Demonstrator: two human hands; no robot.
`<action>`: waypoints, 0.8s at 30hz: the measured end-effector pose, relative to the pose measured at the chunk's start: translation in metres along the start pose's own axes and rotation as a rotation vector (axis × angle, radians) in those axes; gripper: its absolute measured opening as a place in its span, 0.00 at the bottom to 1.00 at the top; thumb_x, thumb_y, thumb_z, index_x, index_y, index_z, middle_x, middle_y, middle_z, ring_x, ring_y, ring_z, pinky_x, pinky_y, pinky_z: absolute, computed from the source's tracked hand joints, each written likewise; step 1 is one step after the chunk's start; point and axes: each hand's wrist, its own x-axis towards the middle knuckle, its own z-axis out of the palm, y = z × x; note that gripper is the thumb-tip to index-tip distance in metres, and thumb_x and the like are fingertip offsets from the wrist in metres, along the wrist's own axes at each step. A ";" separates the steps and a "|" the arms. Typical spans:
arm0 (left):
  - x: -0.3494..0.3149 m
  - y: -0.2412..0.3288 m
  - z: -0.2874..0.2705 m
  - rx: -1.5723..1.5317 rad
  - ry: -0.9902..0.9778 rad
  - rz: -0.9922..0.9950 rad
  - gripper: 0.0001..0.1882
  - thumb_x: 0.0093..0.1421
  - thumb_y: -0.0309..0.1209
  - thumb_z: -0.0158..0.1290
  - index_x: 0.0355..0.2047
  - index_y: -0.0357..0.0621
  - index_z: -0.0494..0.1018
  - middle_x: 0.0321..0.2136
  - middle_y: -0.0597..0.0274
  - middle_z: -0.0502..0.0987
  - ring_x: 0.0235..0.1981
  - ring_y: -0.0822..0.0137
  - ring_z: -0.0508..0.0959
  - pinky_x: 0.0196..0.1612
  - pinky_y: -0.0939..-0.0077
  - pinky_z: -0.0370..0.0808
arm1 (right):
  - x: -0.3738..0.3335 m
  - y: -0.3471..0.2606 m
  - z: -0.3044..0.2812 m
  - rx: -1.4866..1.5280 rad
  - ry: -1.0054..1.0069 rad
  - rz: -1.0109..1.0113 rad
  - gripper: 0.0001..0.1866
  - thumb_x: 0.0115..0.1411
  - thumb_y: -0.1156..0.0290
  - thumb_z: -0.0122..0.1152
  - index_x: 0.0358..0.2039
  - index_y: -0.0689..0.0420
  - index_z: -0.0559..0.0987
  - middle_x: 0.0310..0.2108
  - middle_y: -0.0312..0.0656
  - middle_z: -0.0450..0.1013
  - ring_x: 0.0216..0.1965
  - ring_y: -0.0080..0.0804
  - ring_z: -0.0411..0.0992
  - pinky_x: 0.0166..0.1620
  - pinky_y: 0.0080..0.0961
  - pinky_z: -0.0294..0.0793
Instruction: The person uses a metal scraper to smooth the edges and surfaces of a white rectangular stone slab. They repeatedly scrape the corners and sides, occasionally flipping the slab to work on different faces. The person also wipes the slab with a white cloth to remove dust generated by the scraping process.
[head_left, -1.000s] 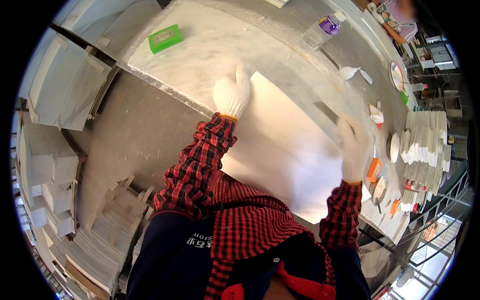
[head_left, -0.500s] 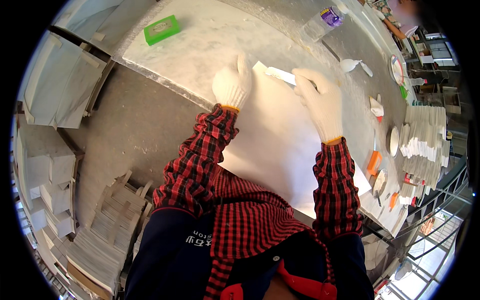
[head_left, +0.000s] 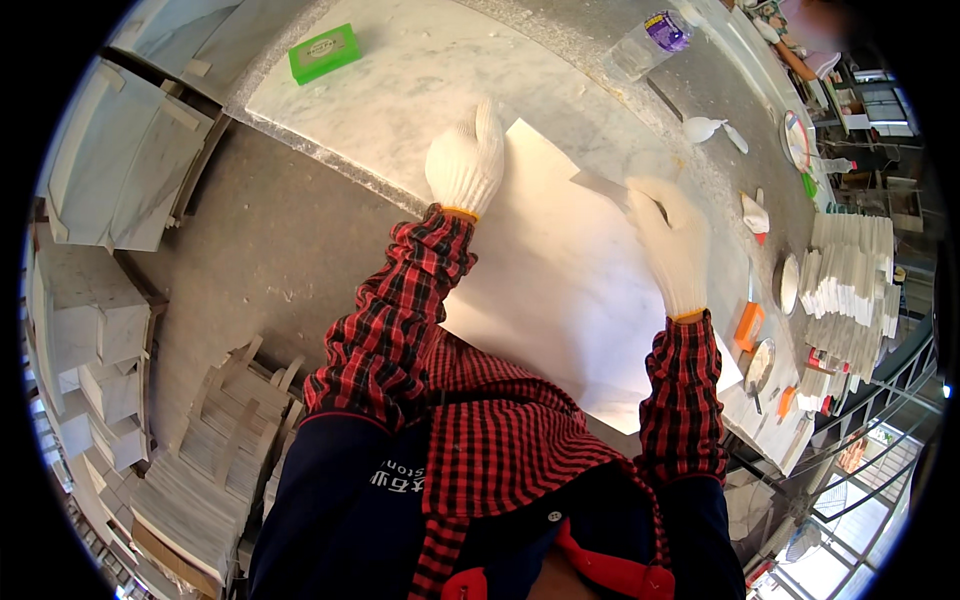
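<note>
A large white sheet (head_left: 560,280) lies flat on a pale marble slab (head_left: 430,80). My left hand (head_left: 468,160), in a white knit glove, rests flat on the sheet's far left corner. My right hand (head_left: 668,240), also gloved, grips a small flat white piece (head_left: 600,185) and holds it against the sheet's far edge. Both sleeves are red and black plaid.
A green box (head_left: 324,52) sits at the slab's far left. A clear plastic bottle (head_left: 650,40) lies at the far edge. Stacked white tiles (head_left: 850,290), an orange tool (head_left: 748,325) and round dishes line the right. Stone pieces (head_left: 110,170) pile up on the left floor.
My right hand swung in from the sheet's right edge to its far edge, now holding a small white piece, then slid rightward. My left hand stayed on the far corner.
</note>
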 end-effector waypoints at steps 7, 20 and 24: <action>-0.001 0.006 -0.007 -0.098 -0.041 -0.073 0.32 0.68 0.53 0.38 0.37 0.36 0.80 0.29 0.34 0.78 0.35 0.36 0.78 0.40 0.54 0.73 | -0.003 -0.005 -0.028 0.332 -0.109 0.270 0.14 0.63 0.68 0.58 0.44 0.63 0.81 0.26 0.34 0.74 0.24 0.16 0.66 0.27 0.15 0.62; -0.003 0.006 -0.005 -0.230 -0.041 -0.088 0.31 0.68 0.51 0.41 0.39 0.31 0.78 0.30 0.32 0.77 0.37 0.39 0.79 0.43 0.58 0.72 | 0.024 0.052 -0.037 0.385 -0.151 0.327 0.15 0.64 0.68 0.57 0.45 0.63 0.81 0.26 0.34 0.73 0.24 0.16 0.65 0.27 0.16 0.62; -0.002 0.007 -0.004 -0.141 -0.048 -0.082 0.32 0.67 0.52 0.42 0.37 0.29 0.78 0.30 0.30 0.76 0.35 0.41 0.79 0.43 0.56 0.72 | 0.022 0.060 -0.045 0.390 -0.066 0.334 0.15 0.64 0.69 0.56 0.46 0.64 0.81 0.26 0.35 0.74 0.24 0.16 0.65 0.27 0.16 0.62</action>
